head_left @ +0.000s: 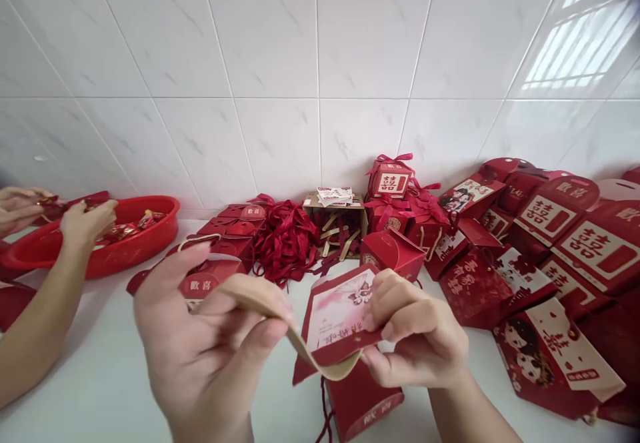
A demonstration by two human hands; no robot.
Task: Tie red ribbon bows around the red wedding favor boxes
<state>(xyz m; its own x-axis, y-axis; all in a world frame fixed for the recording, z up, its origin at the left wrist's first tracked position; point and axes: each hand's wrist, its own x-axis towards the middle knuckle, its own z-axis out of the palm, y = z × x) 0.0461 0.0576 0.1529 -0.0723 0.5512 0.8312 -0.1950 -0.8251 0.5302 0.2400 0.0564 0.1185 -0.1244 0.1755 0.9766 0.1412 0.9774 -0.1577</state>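
My left hand [210, 349] pinches one end of a tan paper strip [280, 316] that curves down and to the right. My right hand [415, 336] grips a red gift box with a pink and white panel [340, 316], held above the white counter. The strip's far end meets the box's lower edge by my right fingers. A second red box [363, 403] lies on the counter just under the held one, a dark cord hanging beside it.
Another person's hands [75, 223] work at the left over a red plastic basket [150, 229] of wrapped sweets. Red ribbons [285, 239], a small cardboard box of tan strips [337, 226], and several red gift boxes [550, 256] line the tiled wall.
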